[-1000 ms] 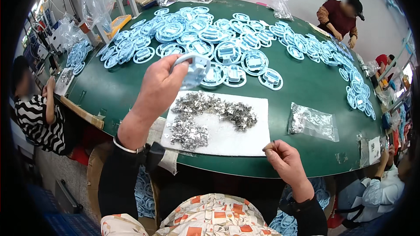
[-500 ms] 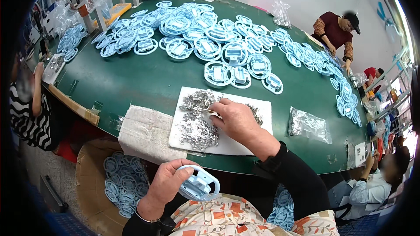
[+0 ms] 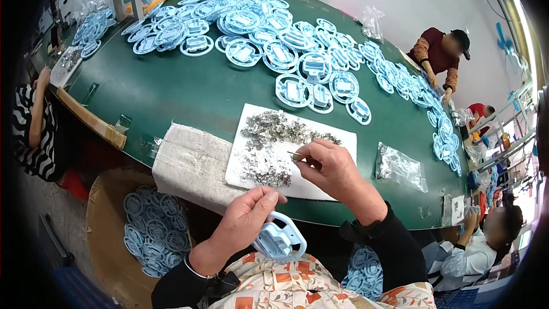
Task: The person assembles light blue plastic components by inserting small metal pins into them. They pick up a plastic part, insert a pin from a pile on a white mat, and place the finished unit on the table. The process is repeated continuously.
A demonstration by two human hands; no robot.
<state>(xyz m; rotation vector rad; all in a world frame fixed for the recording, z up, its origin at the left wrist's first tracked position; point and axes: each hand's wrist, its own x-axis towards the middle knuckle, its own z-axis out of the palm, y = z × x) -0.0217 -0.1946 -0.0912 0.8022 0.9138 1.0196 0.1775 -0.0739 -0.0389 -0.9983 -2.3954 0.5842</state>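
My left hand (image 3: 243, 220) grips a light-blue plastic toy steering wheel (image 3: 280, 239) by its upper rim, thumb on top, close above my lap. Its recessed middle faces up. My right hand (image 3: 334, 171) pinches a thin brass-coloured tool (image 3: 295, 154), tweezers-like, whose tip sticks out to the left. Beneath it lies a white foam board (image 3: 320, 192) with heaps of small shiny metal pieces (image 3: 266, 166). Whether the tool's tip carries a piece is too small to tell.
Many light-blue wheels (image 3: 243, 51) are piled across the green table (image 3: 189, 94). A clear bag of metal parts (image 3: 398, 167) lies to the right, a cloth-covered pad (image 3: 191, 163) to the left. A cardboard box (image 3: 103, 223) of wheels stands below. Several people work around the table.
My right hand has drawn back from the metal heap toward the lower right with the tool. My left hand and the wheel have moved right, closer to it. The view has shifted slightly.
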